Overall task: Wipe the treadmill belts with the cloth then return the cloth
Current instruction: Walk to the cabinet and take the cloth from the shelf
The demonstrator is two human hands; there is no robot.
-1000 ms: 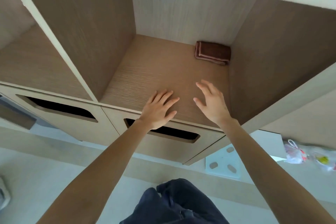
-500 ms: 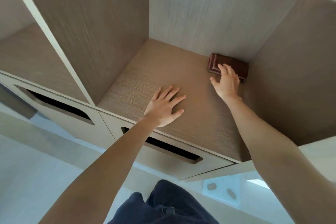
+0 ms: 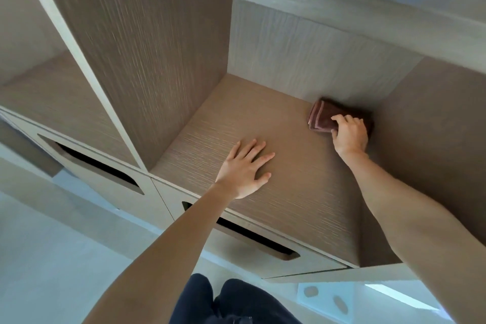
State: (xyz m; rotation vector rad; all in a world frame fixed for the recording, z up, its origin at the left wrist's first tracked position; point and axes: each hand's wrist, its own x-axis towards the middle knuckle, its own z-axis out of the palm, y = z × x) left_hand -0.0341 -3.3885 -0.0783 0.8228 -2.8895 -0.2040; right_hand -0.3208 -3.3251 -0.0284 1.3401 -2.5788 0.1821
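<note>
The folded brown cloth (image 3: 322,118) lies in the back right corner of the open shelf (image 3: 263,118), close against the back panel and the right side panel. Its long axis runs along the back panel, left to right; the layered fold edges (pale stripes visible) face left.

The right hand (image 3: 349,135) grips the right half of the cloth, fingers curled over its top and thumb at its near edge.

The left hand (image 3: 244,168) rests palm down on the shelf board near the front edge, fingers straight and spread, holding nothing and well apart from the cloth.

Below the front edge sits a drawer front (image 3: 310,264) with a slotted cut-out handle.
</note>
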